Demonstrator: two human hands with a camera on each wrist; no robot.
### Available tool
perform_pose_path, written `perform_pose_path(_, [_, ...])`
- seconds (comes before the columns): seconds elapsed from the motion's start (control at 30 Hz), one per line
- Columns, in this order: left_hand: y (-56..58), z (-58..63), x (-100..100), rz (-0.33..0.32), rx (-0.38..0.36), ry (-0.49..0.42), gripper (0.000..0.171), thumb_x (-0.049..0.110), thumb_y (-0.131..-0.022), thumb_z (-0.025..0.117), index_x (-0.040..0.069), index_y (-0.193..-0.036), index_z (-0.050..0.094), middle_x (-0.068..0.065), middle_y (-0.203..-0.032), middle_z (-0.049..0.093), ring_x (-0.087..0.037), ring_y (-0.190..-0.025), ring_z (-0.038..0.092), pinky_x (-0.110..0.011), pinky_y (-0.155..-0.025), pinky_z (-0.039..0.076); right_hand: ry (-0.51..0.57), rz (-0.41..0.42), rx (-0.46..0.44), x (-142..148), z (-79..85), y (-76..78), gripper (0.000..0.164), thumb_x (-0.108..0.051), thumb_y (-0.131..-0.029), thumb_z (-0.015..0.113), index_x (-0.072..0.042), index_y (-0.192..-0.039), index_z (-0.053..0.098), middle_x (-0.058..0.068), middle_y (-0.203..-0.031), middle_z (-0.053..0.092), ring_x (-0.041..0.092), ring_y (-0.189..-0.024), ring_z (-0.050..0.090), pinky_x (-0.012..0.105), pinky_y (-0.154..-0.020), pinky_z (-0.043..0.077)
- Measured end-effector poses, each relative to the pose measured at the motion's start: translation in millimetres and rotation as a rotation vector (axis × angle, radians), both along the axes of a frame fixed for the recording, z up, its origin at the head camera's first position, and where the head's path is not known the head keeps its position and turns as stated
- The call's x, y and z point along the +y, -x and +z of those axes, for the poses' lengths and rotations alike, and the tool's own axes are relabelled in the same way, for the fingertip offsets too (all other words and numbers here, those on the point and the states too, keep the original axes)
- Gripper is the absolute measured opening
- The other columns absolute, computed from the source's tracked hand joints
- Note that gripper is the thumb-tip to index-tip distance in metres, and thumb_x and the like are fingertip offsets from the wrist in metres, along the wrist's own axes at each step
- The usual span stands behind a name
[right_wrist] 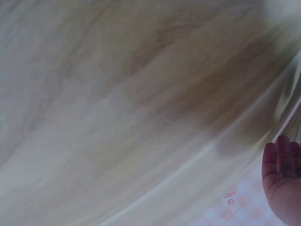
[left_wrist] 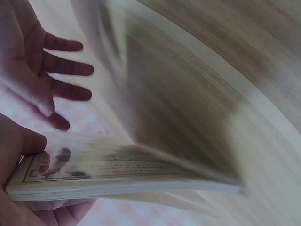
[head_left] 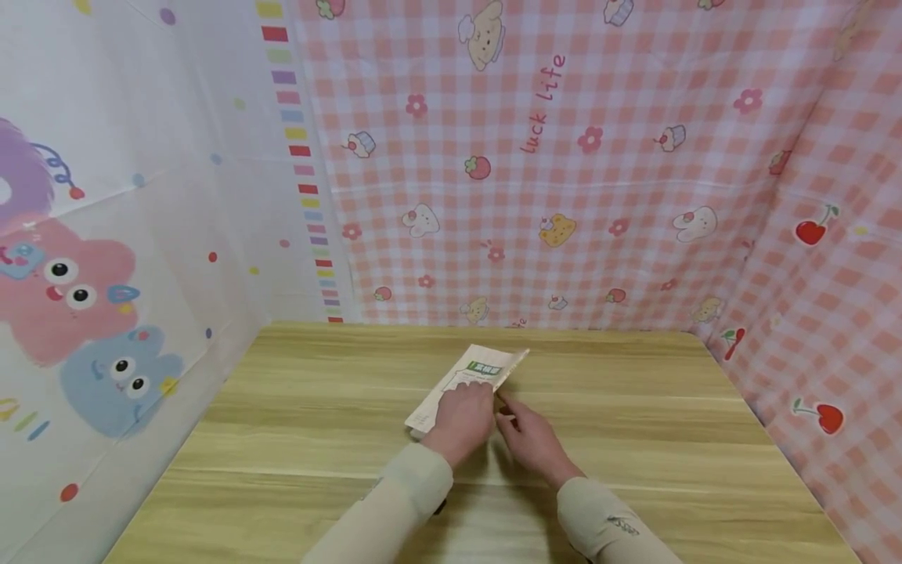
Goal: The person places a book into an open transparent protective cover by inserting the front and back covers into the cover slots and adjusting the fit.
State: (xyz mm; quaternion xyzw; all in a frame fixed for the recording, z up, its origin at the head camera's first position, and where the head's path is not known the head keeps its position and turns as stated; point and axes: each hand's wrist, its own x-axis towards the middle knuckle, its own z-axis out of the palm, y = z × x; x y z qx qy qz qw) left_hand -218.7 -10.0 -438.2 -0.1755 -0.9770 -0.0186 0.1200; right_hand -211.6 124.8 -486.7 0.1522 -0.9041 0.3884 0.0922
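Observation:
A thin pale book (head_left: 461, 374) with a green title label lies tilted on the table under my left hand (head_left: 465, 417). In the left wrist view, that hand grips one end of the book (left_wrist: 117, 167), thumb on the printed face and fingers beneath. Some of its leaves look lifted and blurred. Close by the book's right edge in the head view is my right hand (head_left: 533, 442); whether it touches a page is hard to tell there. The right wrist view catches this hand (right_wrist: 284, 186) with straight fingers, beside a sliver of the book.
The wood-grain table (head_left: 296, 407) spreads around the book and both forearms. Pink checked cloth (head_left: 606, 188) hangs behind and on the right, and a white cartoon-printed cloth (head_left: 204, 204) hangs on the left.

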Motion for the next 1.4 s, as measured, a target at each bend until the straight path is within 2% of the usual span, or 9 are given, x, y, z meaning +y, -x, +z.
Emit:
perform_pose_path(0.3, [-0.9,9.3,7.4,-0.037,0.067,-0.077,0.017,0.024,-0.089,0.059,0.009,-0.091,0.067,-0.007,-0.082,0.068,-0.024,-0.071,0.064,-0.042,-0.054,0.056,0.047,-0.007,-0.065,0.2,4.0,0.7,0.046,-0.017,-0.099,0.048,0.001,-0.141,0.045,0.022,-0.125,0.064,0.035,-0.111,0.057,0.055,-0.094,0.046])
perform_pose_path(0.53, [-2.5,20.5,15.2,-0.073,0.071,-0.184,0.022,0.024,-0.096,0.053,0.007,-0.093,0.067,-0.008,-0.082,0.071,-0.023,-0.069,0.065,-0.041,-0.052,0.056,0.068,-0.07,-0.16,5.6,8.8,2.9,0.049,-0.031,-0.104,0.035,-0.006,-0.146,0.039,0.025,-0.14,0.049,0.04,-0.125,0.044,0.058,-0.104,0.036])
perform_pose_path(0.67, [-3.2,24.6,17.4,-0.135,0.024,-0.306,0.018,0.02,-0.097,0.052,0.008,-0.094,0.065,-0.005,-0.079,0.069,-0.018,-0.065,0.062,-0.037,-0.054,0.055,0.126,-0.1,-0.209,11.6,9.5,3.5,0.054,-0.036,-0.105,0.03,-0.002,-0.146,0.036,0.028,-0.135,0.053,0.042,-0.123,0.046,0.059,-0.104,0.035])
perform_pose_path(0.8, [-3.1,25.5,16.6,-0.202,-0.029,-0.455,0.015,0.019,-0.098,0.051,0.01,-0.096,0.064,-0.002,-0.075,0.067,-0.013,-0.061,0.056,-0.032,-0.057,0.053,0.25,-0.099,-0.283,18.1,6.9,6.0,0.057,-0.036,-0.106,0.024,0.004,-0.144,0.036,0.03,-0.132,0.055,0.042,-0.114,0.054,0.059,-0.101,0.038])
perform_pose_path(1.0, [-2.9,24.2,12.8,-0.261,-0.141,-0.686,0.029,0.018,-0.1,0.048,0.006,-0.124,0.058,-0.013,-0.096,0.073,-0.012,-0.067,0.061,-0.024,-0.056,0.054,0.497,-0.104,-0.42,24.2,9.0,10.8,0.055,-0.031,-0.107,0.017,0.007,-0.14,0.037,0.038,-0.127,0.052,0.042,-0.106,0.057,0.055,-0.095,0.046])
perform_pose_path(1.1, [-2.8,23.4,10.9,-0.264,-0.203,-0.79,0.035,0.017,-0.1,0.047,0.006,-0.133,0.051,-0.018,-0.103,0.072,-0.013,-0.073,0.065,-0.024,-0.057,0.056,0.579,-0.18,-0.475,26.4,12.1,14.2,0.051,-0.033,-0.106,0.018,0.004,-0.13,0.045,0.026,-0.103,0.06,0.028,-0.088,0.06,0.043,-0.082,0.052])
perform_pose_path(1.2, [-1.1,22.5,9.7,-0.246,-0.249,-0.892,0.037,0.015,-0.1,0.047,0.009,-0.136,0.049,-0.017,-0.097,0.073,-0.012,-0.069,0.066,-0.023,-0.053,0.057,0.621,-0.25,-0.484,29.8,14.3,15.2,0.045,-0.032,-0.106,0.021,0.001,-0.119,0.048,0.009,-0.088,0.052,0.017,-0.074,0.052,0.033,-0.068,0.05])
perform_pose_path(1.3, [1.6,23.0,9.0,-0.201,-0.313,-0.991,0.037,0.014,-0.099,0.048,0.011,-0.135,0.049,-0.015,-0.09,0.072,-0.01,-0.062,0.066,-0.023,-0.05,0.057,0.606,-0.28,-0.458,34.8,15.4,14.2,0.044,-0.03,-0.106,0.022,0.002,-0.125,0.047,0.011,-0.09,0.053,0.015,-0.074,0.051,0.029,-0.065,0.046])
perform_pose_path(1.4, [4.0,21.1,5.8,-0.157,-0.331,-1.017,0.037,0.016,-0.099,0.049,0.011,-0.136,0.049,-0.012,-0.087,0.072,-0.009,-0.059,0.066,-0.023,-0.047,0.057,0.594,-0.293,-0.425,38.7,16.8,13.7,0.047,-0.027,-0.106,0.023,0.001,-0.141,0.038,0.021,-0.116,0.054,0.024,-0.098,0.053,0.041,-0.084,0.048])
